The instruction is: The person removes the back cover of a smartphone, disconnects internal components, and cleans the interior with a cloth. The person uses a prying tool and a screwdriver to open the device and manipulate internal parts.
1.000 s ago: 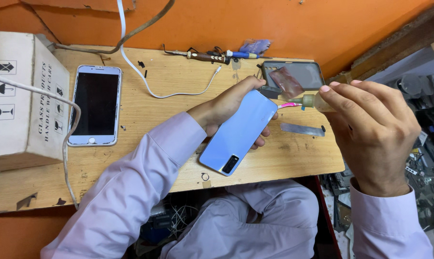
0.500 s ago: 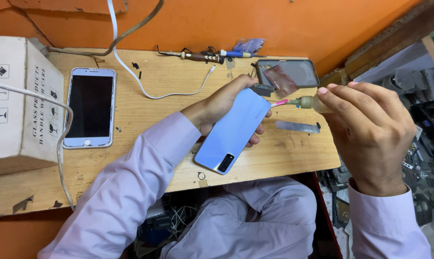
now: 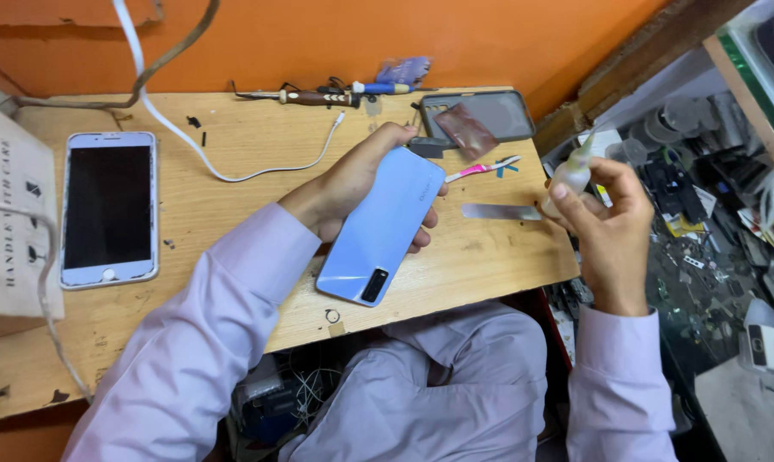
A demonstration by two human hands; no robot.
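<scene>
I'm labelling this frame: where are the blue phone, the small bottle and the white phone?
blue phone (image 3: pixel 385 224), head view, middle of its back.
small bottle (image 3: pixel 570 174), head view, its body.
white phone (image 3: pixel 109 207), head view, its dark screen.

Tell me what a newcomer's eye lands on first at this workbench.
The light blue phone, back side up, gripped in the left hand over the middle of the wooden table. Next, the right hand at the table's right edge, holding a small squeeze bottle. A white phone lies screen-up at far left.
</scene>
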